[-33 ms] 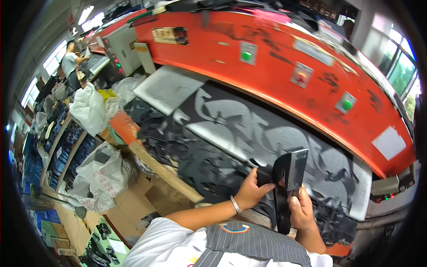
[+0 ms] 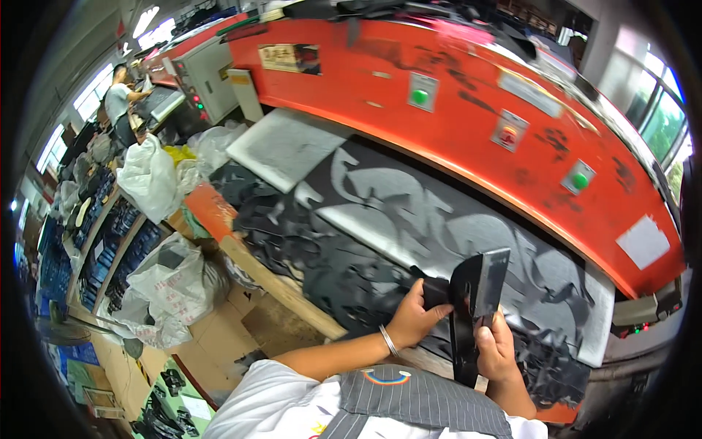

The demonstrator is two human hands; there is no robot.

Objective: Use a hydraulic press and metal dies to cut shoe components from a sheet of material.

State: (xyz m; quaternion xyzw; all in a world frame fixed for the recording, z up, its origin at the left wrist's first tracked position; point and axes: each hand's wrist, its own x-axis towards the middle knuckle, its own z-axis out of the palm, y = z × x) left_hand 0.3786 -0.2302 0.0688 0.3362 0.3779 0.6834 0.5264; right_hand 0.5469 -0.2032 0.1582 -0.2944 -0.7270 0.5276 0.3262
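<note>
My right hand point(image 2: 499, 350) is wrapped round a black, band-like cutting die point(image 2: 462, 340) with a broad shiny flat side, held tilted up in front of my apron. Just left of it, my left hand point(image 2: 417, 318) pinches small dark cut pieces point(image 2: 436, 291) between thumb and fingers, close to the die. How many pieces there are cannot be made out. Beyond both hands a black sheet point(image 2: 376, 157) with curved cut-outs lies over a pale cutting board point(image 2: 289, 150). Dark scraps point(image 2: 344, 282) are heaped along the board's near side.
A red press beam point(image 2: 351, 80) with green and red buttons spans the far side. A wooden rail point(image 2: 289, 289) borders the scraps. White sacks point(image 2: 172, 282) and loaded shelves point(image 2: 99, 260) stand left. Another person point(image 2: 119, 102) works at a far machine.
The view has shifted slightly, so the press and board sit a little farther right and lower. Both hands keep their holds.
</note>
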